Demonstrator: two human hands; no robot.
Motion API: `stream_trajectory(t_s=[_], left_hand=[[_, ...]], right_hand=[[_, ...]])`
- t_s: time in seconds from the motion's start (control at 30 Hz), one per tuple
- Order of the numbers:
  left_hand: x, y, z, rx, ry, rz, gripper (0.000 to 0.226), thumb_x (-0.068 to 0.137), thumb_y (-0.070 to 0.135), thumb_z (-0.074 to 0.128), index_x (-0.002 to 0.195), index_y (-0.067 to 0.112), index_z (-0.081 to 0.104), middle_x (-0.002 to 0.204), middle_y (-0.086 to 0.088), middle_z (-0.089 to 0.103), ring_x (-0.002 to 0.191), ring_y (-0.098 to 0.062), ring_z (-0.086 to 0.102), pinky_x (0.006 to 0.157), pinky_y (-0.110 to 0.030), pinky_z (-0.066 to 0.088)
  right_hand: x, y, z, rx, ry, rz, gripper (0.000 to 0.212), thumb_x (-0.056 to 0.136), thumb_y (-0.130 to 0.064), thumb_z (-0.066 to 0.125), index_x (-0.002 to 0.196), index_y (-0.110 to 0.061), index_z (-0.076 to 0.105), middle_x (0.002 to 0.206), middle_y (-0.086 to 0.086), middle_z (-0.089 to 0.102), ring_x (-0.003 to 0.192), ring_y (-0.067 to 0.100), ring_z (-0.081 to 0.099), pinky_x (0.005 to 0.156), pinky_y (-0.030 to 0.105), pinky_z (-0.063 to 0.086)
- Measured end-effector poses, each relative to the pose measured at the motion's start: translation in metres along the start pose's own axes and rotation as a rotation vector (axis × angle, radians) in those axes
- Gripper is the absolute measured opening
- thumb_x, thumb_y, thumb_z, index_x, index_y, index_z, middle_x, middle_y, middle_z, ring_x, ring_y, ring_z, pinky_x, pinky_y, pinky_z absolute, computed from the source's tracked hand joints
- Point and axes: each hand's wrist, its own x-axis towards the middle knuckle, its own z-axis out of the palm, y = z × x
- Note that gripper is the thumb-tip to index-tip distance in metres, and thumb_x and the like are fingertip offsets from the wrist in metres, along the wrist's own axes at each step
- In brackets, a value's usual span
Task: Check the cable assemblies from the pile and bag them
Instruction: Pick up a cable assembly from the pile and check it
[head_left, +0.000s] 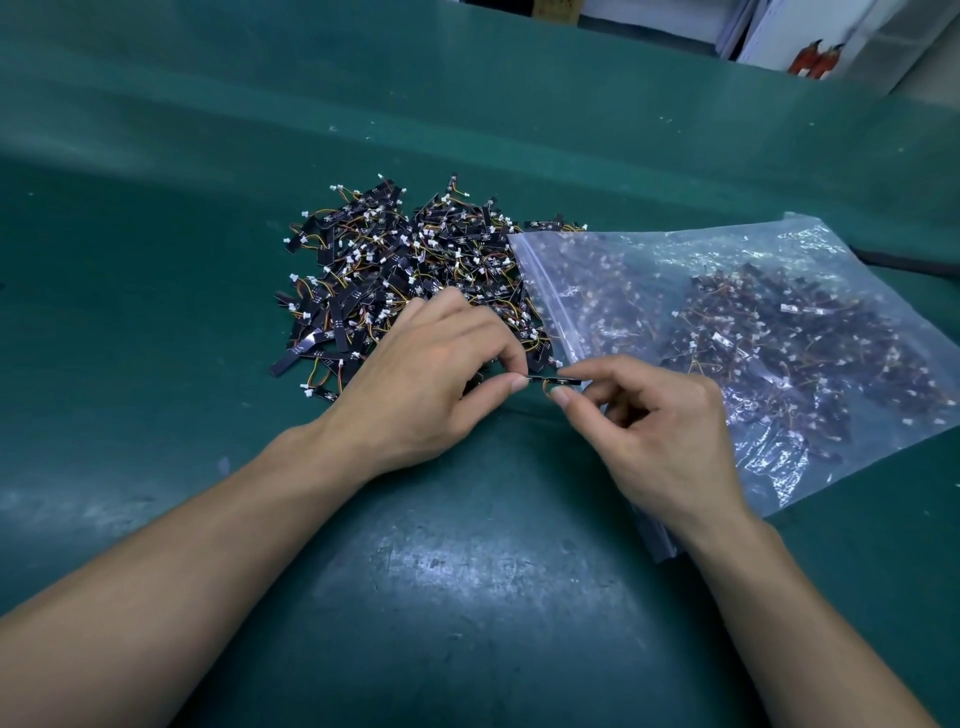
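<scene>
Your left grip (421, 376) and right grip (665, 436) pinch one cable assembly (551, 381) between them over the green counter (467, 571). Pile (410, 270) just beyond; clear bag (536, 291), part filled, overlaps its right edge.

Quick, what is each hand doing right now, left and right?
Left hand: pinches one end of a cable assembly.
Right hand: pinches the other end of it.

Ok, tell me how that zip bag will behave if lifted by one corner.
The zip bag is thin, crinkled film, so it will probably sag, not hold shape. The loose cable assemblies inside would likely slide to the low end.
</scene>
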Motion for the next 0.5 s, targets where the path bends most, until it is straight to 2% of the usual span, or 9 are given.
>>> stream_trajectory(t_s=[0.2,0.3,0.43,0.5], left_hand=[[-0.0009,0.0031,0.0008,-0.047,0.006,0.013,0.020,0.097,0.039,0.055,0.093,0.022,0.065,0.094,0.009,0.064,0.089,-0.019,0.048,0.080,-0.041,0.040],[-0.0010,0.0039,0.0009,-0.074,0.017,0.011,0.018,0.097,0.038,0.057,0.092,0.023,0.064,0.093,0.010,0.064,0.088,-0.016,0.047,0.080,-0.041,0.040],[-0.0018,0.0037,0.0003,-0.095,0.027,0.030,0.015,0.091,0.037,0.065,0.094,0.023,0.065,0.094,0.011,0.064,0.089,-0.017,0.049,0.080,-0.042,0.042],[-0.0020,0.0044,0.0012,-0.089,0.029,0.043,0.022,0.086,0.040,0.073,0.098,0.022,0.066,0.096,0.013,0.065,0.090,-0.016,0.050,0.080,-0.041,0.043]], right_hand=[[-0.0006,0.0016,0.0010,0.056,-0.029,0.029,0.011,0.084,-0.029,0.078,0.090,-0.036,0.074,0.069,-0.017,0.069,0.048,0.009,0.056,0.050,0.015,0.043],[-0.0013,0.0000,0.0019,0.082,-0.038,0.031,0.005,0.087,-0.025,0.075,0.091,-0.028,0.077,0.068,-0.016,0.068,0.047,0.006,0.056,0.052,0.012,0.040],[-0.0010,-0.0016,0.0011,0.102,-0.057,0.047,0.006,0.088,-0.025,0.074,0.091,-0.024,0.079,0.064,-0.020,0.066,0.048,0.004,0.056,0.053,0.011,0.039],[-0.0013,-0.0033,0.0016,0.115,-0.081,0.052,0.007,0.088,-0.025,0.074,0.091,-0.024,0.080,0.061,-0.018,0.065,0.048,0.003,0.056,0.053,0.011,0.039]])
